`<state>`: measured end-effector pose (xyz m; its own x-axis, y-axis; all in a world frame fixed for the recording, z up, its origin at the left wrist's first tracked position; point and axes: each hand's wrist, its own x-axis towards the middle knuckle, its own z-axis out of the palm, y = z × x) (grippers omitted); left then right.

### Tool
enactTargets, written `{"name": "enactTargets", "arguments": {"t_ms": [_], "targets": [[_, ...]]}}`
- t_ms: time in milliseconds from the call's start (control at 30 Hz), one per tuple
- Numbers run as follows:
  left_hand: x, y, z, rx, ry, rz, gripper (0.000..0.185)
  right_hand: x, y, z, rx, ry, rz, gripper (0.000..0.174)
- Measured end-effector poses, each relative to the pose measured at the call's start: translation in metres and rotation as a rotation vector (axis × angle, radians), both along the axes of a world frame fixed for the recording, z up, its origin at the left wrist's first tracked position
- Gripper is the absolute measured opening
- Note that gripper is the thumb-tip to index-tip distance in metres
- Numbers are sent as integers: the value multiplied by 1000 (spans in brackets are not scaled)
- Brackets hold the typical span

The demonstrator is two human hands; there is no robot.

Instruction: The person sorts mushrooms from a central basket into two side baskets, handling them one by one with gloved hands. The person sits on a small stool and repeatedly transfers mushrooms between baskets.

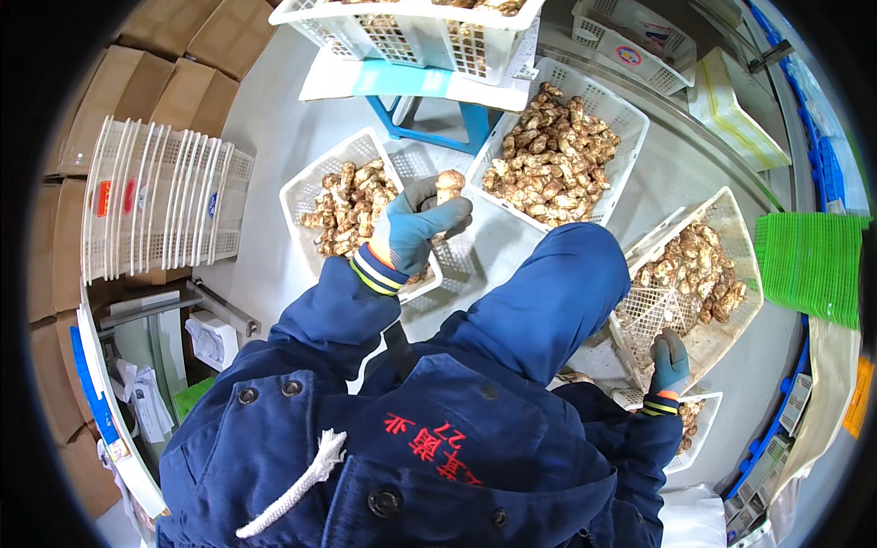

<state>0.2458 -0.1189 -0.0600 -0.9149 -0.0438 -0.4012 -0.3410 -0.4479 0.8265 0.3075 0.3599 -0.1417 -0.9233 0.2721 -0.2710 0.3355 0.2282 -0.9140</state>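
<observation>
My left hand [421,222], in a blue and grey glove, holds a matsutake-like mushroom [449,186] upright between thumb and fingers, cap at the top. It is above the right side of a white plastic basket [296,205] with brown and cream mushrooms in it. My right hand [669,359], gloved alike, is at the near wall of a tilted, stained white basket [743,329], its fingers pointing up; whether it grips the wall I cannot tell. Mushrooms [692,264] lie heaped towards that basket's far side, with bare mesh nearer the hand.
A larger basket [634,144] of mushrooms stands ahead, beside a blue stool [438,137] bearing another full basket [411,34]. Nested white baskets [164,198] and cardboard boxes [116,96] are at left. Green baskets [808,267] are stacked at right. A small basket [706,425] is near my right forearm.
</observation>
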Motion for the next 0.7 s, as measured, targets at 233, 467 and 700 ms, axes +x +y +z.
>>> {"name": "enactTargets", "arguments": {"t_ms": [233,467,700], "targets": [[-41,84,31,-866,620,-256,48,-30,-76,74,32,218,201,36],[-60,226,26,-879,973,-739,74,-52,-101,114,-226,295,36,53],[-54,268,-1,-407,437,-1002,92,-27,-34,85,-532,188,-133,49]]}}
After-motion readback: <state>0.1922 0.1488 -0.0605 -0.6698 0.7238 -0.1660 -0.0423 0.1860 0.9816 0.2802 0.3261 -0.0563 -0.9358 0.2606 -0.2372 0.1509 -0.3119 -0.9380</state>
